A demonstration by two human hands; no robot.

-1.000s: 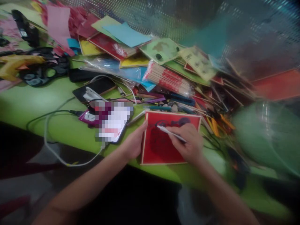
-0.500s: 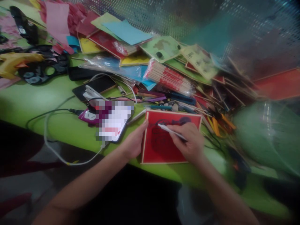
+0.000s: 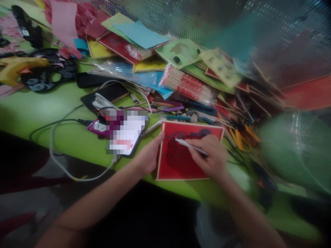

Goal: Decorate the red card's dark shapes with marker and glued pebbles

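A red square panel [image 3: 165, 168] with pale wooden edging lies near the front of the green table, dark drawn lines on its face. My left hand [image 3: 150, 155] grips the panel's left edge, thumb on the front and the other fingers hidden. In my right hand [image 3: 210, 155] is a white marker [image 3: 190, 145], held in a pinch over the panel. Its dark tip meets the upper middle of the drawing; whether it touches is too blurred to tell. Left of the panel lies a lit phone [image 3: 126, 134] with its screen blurred out, plugged into a white cable [image 3: 90, 179].
Behind the panel pile up pens, a wrapped bundle of sticks [image 3: 187, 86] and bordered colour cards [image 3: 179, 53]. A dark phone [image 3: 106, 95] lies farther back. A yellow glue gun [image 3: 19, 69] rests at the left; a large green rounded object [image 3: 297, 148] stands at the right.
The marker tip has shifted very slightly down and right over the drawing, with my right hand. My left hand keeps its hold on the panel.
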